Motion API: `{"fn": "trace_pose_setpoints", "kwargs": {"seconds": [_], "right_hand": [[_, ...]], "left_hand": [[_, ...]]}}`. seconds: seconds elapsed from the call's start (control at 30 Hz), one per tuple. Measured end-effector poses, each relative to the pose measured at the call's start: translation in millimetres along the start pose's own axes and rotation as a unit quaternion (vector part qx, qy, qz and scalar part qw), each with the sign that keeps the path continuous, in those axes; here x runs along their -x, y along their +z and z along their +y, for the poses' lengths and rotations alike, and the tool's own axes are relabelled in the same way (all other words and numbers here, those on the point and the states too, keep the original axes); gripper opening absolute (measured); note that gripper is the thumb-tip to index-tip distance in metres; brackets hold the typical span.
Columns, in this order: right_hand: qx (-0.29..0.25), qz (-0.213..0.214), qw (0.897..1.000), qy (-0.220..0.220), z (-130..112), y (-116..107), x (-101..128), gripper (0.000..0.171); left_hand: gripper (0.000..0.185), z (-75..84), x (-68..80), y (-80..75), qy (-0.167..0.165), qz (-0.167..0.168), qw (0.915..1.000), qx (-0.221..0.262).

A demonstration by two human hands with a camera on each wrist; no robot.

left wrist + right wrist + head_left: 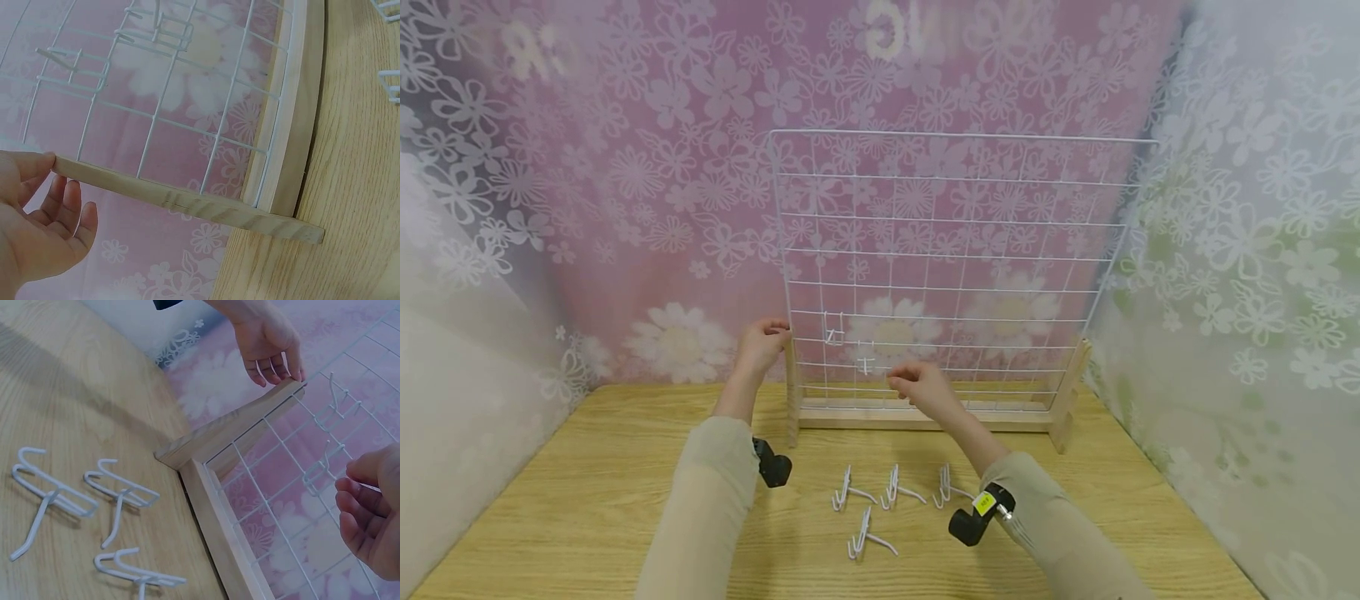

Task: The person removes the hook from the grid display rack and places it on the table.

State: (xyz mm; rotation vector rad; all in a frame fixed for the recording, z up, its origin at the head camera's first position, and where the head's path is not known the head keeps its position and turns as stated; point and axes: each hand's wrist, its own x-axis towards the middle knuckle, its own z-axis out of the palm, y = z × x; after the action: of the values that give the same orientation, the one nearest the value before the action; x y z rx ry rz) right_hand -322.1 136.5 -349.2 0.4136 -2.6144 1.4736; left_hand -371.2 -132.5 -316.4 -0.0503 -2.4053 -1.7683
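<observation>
A white wire grid panel (955, 250) stands upright in a wooden base (1000, 417) on the table. My left hand (772, 333) touches the top end of the left wooden post (187, 203) with thumb and fingertips, the fingers relaxed. My right hand (902, 383) hovers in front of the grid's lower rows, fingers loosely curled and holding nothing. A white hook (322, 469) hangs on the grid just left of it. A second hook (337, 400) hangs a little higher, nearer the post. Several loose white hooks (868, 537) lie on the table in front of the base.
The wood-grain table (587, 500) is walled in by flower-patterned sheets at the back and both sides. The right wooden post (1070, 392) leans at the grid's far end. Wrist cameras (772, 467) sit on both sleeves.
</observation>
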Motion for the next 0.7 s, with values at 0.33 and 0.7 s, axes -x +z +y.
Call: {"fn": "trace_pose_setpoints", "kwargs": {"seconds": [0.33, 0.7], "right_hand": [[-0.005, 0.002, 1.000, 0.028, -13, 4, -21, 0.023], [0.043, -0.001, 0.999, -0.008, -22, 15, -35, 0.021]], "left_hand": [[0.031, 1.3, 0.4, 0.9, -0.021, 0.000, 0.9993, 0.030], [0.031, -1.1, 1.4, 3.0, -0.017, 0.006, 0.9991, 0.038]]}}
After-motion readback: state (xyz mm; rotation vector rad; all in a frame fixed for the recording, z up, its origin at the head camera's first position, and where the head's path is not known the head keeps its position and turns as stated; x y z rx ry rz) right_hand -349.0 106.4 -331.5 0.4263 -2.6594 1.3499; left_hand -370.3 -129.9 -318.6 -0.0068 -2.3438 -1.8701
